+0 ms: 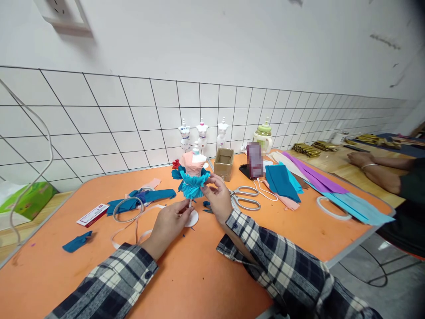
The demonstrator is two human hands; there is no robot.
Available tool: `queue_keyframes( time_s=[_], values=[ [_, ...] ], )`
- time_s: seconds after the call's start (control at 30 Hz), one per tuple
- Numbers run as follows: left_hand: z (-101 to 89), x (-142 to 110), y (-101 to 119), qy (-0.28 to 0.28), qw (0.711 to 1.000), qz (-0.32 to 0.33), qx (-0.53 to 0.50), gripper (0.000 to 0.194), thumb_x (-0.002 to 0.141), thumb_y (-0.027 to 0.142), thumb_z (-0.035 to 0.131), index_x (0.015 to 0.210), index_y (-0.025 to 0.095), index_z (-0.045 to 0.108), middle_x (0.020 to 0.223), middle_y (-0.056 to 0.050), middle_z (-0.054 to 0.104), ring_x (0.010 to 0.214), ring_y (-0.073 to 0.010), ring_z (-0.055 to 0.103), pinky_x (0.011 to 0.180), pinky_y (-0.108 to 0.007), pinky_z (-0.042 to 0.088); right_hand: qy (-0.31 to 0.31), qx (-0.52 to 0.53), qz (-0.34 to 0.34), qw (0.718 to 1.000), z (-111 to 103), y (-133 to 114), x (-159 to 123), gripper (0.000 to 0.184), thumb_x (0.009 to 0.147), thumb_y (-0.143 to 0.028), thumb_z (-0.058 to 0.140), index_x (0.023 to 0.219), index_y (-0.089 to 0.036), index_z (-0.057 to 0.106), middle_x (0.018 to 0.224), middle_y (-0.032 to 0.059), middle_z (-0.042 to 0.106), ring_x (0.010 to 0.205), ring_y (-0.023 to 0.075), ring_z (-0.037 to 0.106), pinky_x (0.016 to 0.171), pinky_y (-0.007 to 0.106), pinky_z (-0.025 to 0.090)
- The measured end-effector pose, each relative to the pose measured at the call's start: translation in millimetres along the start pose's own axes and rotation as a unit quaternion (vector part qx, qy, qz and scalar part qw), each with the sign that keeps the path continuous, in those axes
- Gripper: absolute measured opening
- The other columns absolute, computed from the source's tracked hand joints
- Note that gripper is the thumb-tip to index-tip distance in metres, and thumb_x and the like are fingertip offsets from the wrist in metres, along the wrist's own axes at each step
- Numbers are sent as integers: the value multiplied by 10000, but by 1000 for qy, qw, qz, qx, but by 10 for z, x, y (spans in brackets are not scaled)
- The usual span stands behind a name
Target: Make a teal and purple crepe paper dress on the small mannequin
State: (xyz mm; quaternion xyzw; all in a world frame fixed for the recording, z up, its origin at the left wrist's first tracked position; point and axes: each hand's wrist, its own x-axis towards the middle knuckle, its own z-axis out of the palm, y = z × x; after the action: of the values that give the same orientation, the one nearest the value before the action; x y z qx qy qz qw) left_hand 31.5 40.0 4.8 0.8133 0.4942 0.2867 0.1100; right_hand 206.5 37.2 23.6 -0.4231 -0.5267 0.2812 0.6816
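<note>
A small dress-form stand, its white round base (191, 219) low over the orange table, wears a pink crepe-paper bodice (192, 164) and a ruffled turquoise paper skirt (192, 182). My left hand (172, 220) is closed, pinching the thin stem just above the base. At the skirt's right side, my right hand (217, 195) grips the turquoise ruffle between thumb and fingers. Darker teal ruffles (177, 172) stick out at the left. Large silver-handled scissors (247, 197) lie right of my right hand, their blades partly hidden behind it.
Three white mini dress forms (202, 130) stand along the wall beside a cardboard box (223, 164). A phone (254, 160) and baby bottle (264, 137) stand right of it. Paper strips (282, 181), tape rings (129, 210) and teal scraps (77, 242) lie about. Another person's arms (375, 166) rest at far right.
</note>
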Motion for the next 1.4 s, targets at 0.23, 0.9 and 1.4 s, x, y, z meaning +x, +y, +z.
queue_keyframes(
  time_s=[0.23,0.9,1.4],
  values=[
    [86,42,-74,58,986,-79,-132,288,812,478,588,888,214,677,883,-45,770,770,-230,712,677,-301,528,-17,51,-23,998,8,34,-7,305,891,-438,521,1036,-200,645,1220,98,640,1193,219,565,1014,373,456],
    [216,409,-314,45,992,-75,-91,249,834,371,550,977,207,671,970,-79,777,910,-243,720,786,-319,533,-327,-439,-82,833,64,98,-233,196,855,-251,575,994,-245,714,1010,48,680,983,237,574,835,362,443],
    [162,398,-430,66,992,-88,-61,536,866,482,571,1304,176,553,1178,-125,709,1068,-287,676,918,-415,528,-385,-506,-123,762,62,91,-242,274,908,-351,560,1132,-227,659,1104,80,635,1031,260,563,833,393,467]
  ],
)
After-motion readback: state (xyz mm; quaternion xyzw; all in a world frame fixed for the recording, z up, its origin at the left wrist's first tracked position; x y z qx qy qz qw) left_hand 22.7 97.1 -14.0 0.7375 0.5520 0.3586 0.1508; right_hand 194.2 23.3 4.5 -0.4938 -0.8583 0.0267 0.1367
